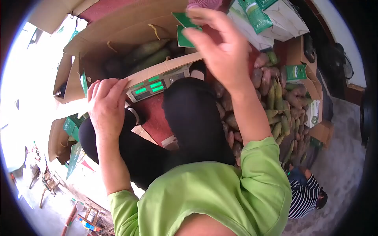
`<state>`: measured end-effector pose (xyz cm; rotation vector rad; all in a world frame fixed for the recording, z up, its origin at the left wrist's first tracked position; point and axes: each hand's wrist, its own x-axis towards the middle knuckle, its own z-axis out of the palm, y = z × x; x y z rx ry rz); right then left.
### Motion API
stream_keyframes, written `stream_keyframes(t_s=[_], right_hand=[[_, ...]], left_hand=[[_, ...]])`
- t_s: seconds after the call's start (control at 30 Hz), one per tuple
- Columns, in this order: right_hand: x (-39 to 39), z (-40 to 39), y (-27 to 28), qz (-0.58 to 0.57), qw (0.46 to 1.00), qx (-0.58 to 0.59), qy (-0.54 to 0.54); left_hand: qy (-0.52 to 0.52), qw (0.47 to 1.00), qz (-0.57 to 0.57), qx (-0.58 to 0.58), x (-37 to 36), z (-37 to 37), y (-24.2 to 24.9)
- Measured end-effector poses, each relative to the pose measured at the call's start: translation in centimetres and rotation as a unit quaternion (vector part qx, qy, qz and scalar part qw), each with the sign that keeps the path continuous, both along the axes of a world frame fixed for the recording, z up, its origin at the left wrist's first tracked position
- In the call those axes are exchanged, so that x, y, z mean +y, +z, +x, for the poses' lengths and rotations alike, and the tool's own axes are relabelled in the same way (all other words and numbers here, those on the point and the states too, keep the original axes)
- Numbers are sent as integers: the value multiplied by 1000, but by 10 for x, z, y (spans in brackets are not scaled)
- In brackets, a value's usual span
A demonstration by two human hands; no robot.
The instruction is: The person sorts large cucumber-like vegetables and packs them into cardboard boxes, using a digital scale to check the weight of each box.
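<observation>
A large open cardboard box (pixel 165 65) stands in front of me, with long green-skinned root vegetables (pixel 147 51) lying inside. My left hand (pixel 106 104) grips the near left edge of this box, its fingers bent over the rim. My right hand (pixel 224 49) is raised above the box's right side, slightly blurred, thumb and fingers apart and nothing held between them. Close by its fingertips are green card flaps (pixel 186 37). Just under the near rim, a digital scale (pixel 149 89) shows lit green figures, partly hidden by the box.
A big heap of reddish and green root vegetables (pixel 277 102) lies to my right. White-and-green cartons (pixel 281 21) stand at the upper right, and another open carton (pixel 59 137) at the left. A person in a striped top (pixel 305 198) is at the lower right.
</observation>
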<state>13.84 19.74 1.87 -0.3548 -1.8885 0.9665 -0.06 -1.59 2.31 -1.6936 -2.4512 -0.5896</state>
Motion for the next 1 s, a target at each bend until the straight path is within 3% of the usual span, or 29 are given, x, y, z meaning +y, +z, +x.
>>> stream_keyframes(t_s=[0.03, 0.13, 0.2, 0.23, 0.27, 0.3, 0.37, 0.43, 0.5, 0.57, 0.63, 0.83, 1.0], right_hand=[[1, 20, -8, -108, 994, -3, -10], [8, 74, -53, -165, 982, -21, -89], [-3, 105, -86, -283, 942, -93, -152], [-7, 122, -112, -247, 942, -146, -173], [-17, 139, -136, -287, 906, -230, -208], [-27, 153, -161, -257, 930, -189, -180], [-52, 177, -179, -222, 926, -238, -192], [-74, 194, -206, -326, 872, -317, -180], [-93, 211, -233, -368, 854, -323, -177], [-100, 222, -243, -406, 835, -329, -172], [-104, 229, -245, -394, 795, -426, -177], [-109, 254, -272, -386, 820, -389, -166], [-107, 270, -269, -409, 800, -395, -189]], left_hand=[[7, 1000, -4, 2, 2, 1, 0], [12, 1000, -4, 3, 1, 4, -2], [22, 1000, 1, -5, 0, 4, -5], [24, 1000, -2, 7, 0, 5, -6], [23, 1000, -4, 8, 1, 5, -7], [24, 1000, -4, 12, 1, 6, -8], [32, 999, -13, 23, 2, 7, -8], [40, 999, -11, 22, 1, 4, -11], [43, 999, -7, 19, 0, 3, -12], [48, 999, -1, 16, -1, 1, -13], [52, 999, 12, 4, -2, -1, -14], [45, 999, 16, -11, 0, 0, -16], [47, 998, 20, -34, 1, 0, -18]])
